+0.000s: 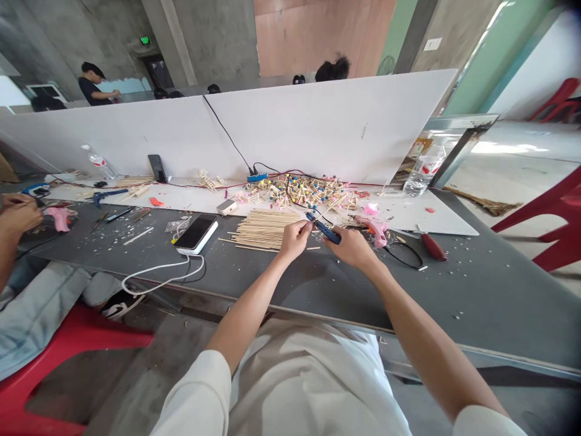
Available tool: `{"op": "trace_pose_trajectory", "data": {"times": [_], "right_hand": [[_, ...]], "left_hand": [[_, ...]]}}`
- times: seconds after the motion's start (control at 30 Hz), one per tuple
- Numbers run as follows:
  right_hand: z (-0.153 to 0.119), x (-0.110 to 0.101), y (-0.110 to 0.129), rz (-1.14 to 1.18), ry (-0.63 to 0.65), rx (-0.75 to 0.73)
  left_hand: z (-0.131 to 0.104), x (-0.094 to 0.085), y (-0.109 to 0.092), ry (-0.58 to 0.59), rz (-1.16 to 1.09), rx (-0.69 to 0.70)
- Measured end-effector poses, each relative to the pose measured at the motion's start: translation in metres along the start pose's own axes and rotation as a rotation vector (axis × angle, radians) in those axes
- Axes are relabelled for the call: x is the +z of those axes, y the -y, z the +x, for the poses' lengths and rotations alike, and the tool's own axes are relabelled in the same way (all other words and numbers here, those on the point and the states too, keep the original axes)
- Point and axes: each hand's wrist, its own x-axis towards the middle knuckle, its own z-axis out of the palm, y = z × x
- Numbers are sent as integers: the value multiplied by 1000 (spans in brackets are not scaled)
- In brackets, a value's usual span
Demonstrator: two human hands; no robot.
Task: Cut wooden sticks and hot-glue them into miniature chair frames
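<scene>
My right hand (356, 247) is closed around the dark blue handles of a pair of pliers (324, 228), whose head points up and left. Close to the pliers' head, my left hand (296, 239) is pinched shut; what sits between its fingertips is too small to make out. Just behind and left of that hand lies a row of thin wooden sticks (263, 230) on the dark table. Farther back is a heap of short stick pieces with coloured ends (308, 191).
Right of my hands lie a pink glue gun (378, 232) and a red-handled tool (433, 247). A white power bank with a dark top (197, 234) and its cable are to the left. A bottle (424, 172) stands at the white board (290, 136). A co-worker's hand (18, 215) is far left.
</scene>
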Motion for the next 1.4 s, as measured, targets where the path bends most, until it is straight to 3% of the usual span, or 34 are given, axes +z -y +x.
{"op": "trace_pose_trajectory", "data": {"times": [0.13,0.53,1.4], "right_hand": [[-1,-1,1,24,-16,19],[-1,2,-1,61,-32,12],[-1,10,1,-45,53,26]], "left_hand": [[0,-1,-1,-7,11,-27],[2,1,4,-58,-193,70],[2,1,5,-23,-136,68]]}}
